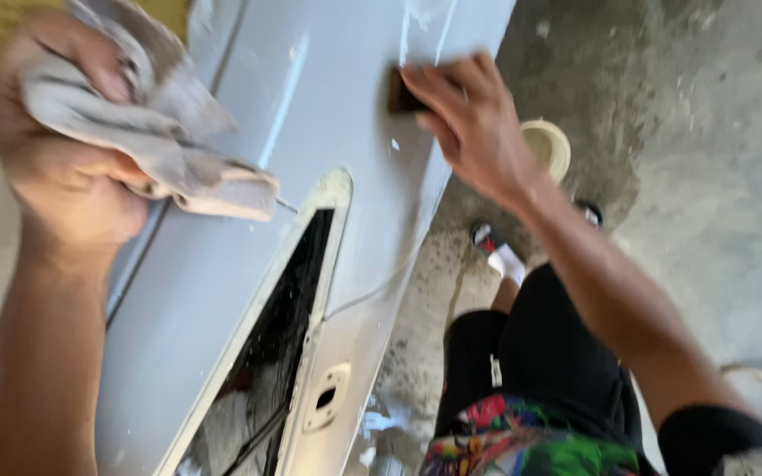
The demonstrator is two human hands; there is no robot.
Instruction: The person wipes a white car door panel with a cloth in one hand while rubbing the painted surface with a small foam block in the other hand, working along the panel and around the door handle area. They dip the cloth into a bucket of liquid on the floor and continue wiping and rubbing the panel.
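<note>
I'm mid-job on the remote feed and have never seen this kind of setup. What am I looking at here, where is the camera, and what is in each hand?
There is one picture, taken from a camera worn on the person's head, looking down at their own two bare hands. No machine is involved. The big pale grey surface is a vehicle body panel with a dark long opening in it. The left hand grips a crumpled grey rag, held just above the panel. The right hand presses a small dark block flat against the panel near its upper edge. Below are the person's black shorts, a shoe, a pale round tub and the concrete floor.
</note>
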